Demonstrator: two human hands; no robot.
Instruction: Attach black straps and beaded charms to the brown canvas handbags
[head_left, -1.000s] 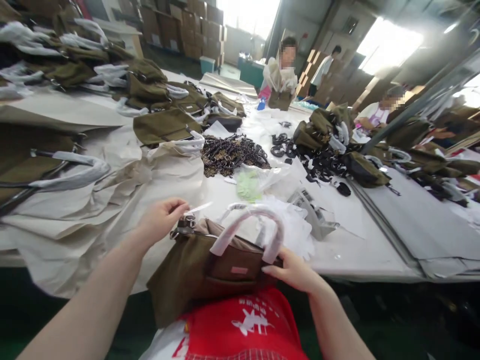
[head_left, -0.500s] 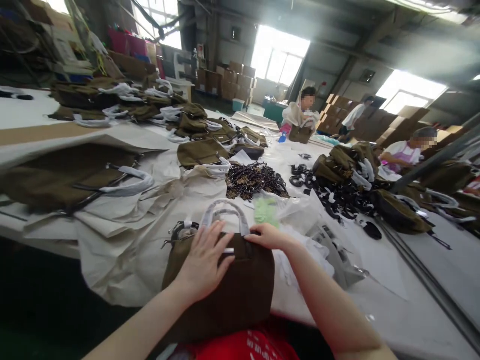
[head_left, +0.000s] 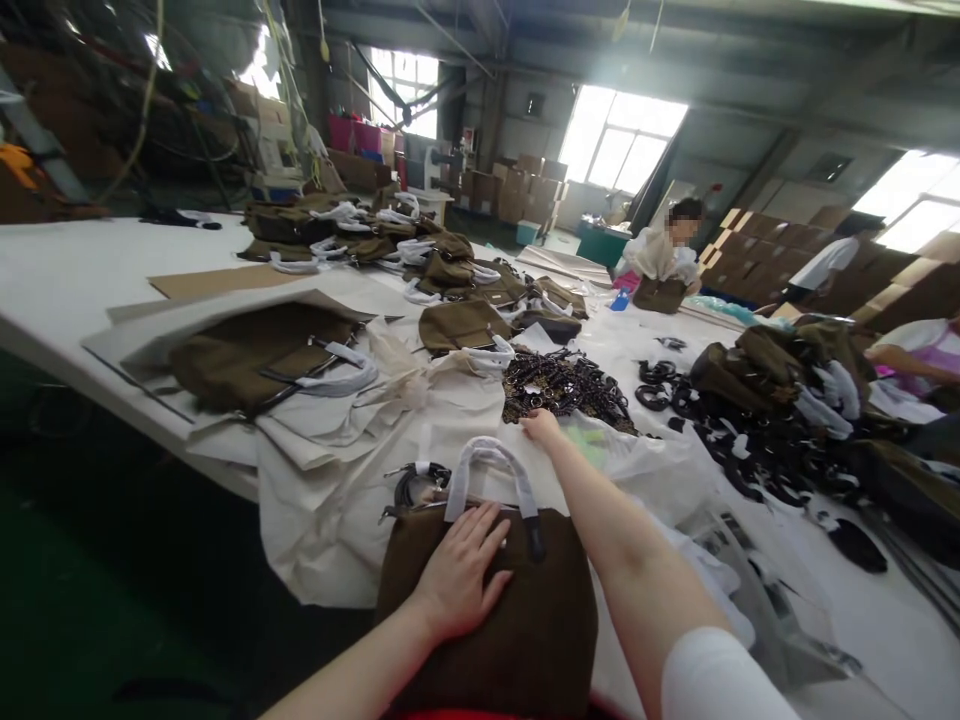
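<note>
An olive-brown handbag (head_left: 540, 620) stands upright at the near table edge, its handle (head_left: 491, 455) wrapped in pale protective film. My left hand (head_left: 461, 575) lies flat on its front, fingers stretched towards the top zip. A coiled black strap (head_left: 412, 485) rests at the bag's left top corner. My right hand (head_left: 541, 427) is at the near edge of a heap of dark straps or chains with brass-coloured fittings (head_left: 574, 385). Its fingertips are small and partly hidden, so I cannot tell whether they grip anything.
Several more olive bags (head_left: 360, 235) are piled at the back left, and one bag (head_left: 255, 355) lies on paper sheets. Black curved pieces (head_left: 757, 465) and bags (head_left: 757, 370) cover the right side. Clear plastic (head_left: 664, 460) lies near my right arm. A co-worker (head_left: 664, 255) handles a bag farther back.
My right hand has left the bag's top by the handle and moved forward to the heap. My left hand remains on the bag. The view has turned left.
</note>
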